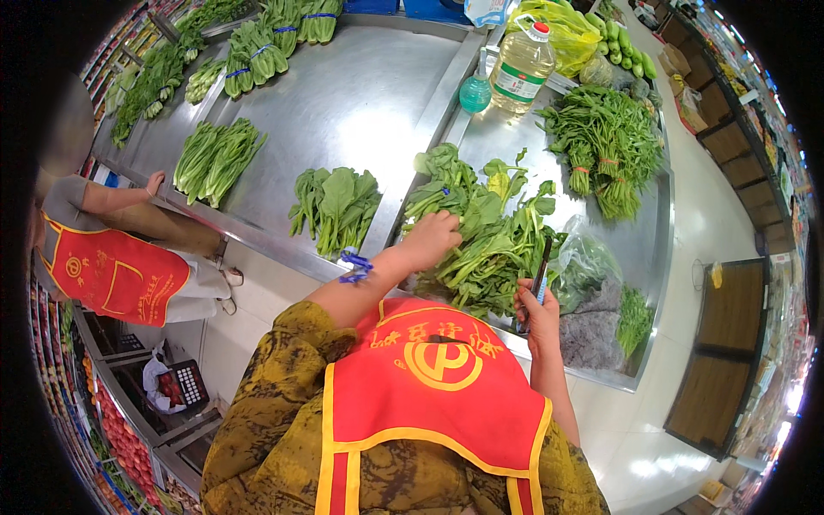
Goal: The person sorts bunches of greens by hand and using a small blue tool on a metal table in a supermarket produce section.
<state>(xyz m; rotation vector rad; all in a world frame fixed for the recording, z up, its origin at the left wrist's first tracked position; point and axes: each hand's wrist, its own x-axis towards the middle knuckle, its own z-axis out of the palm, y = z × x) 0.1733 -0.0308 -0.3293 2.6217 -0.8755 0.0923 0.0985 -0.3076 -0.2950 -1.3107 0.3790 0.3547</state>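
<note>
My left hand lies on a heap of leafy greens, fingers curled among the stems; whether it grips any is hidden. Several blue ties hang round my left wrist. My right hand holds a knife with a dark blade, pointing away from me, beside the heap. A clear plastic bag with greens is just right of the knife. To the left of the divider, a small bunch of leafy greens rests on the metal counter.
An oil bottle and a teal round bottle stand at the back. Water spinach bunches lie on the right, dark netting nearer. A person in a red apron stands at left by bundled greens.
</note>
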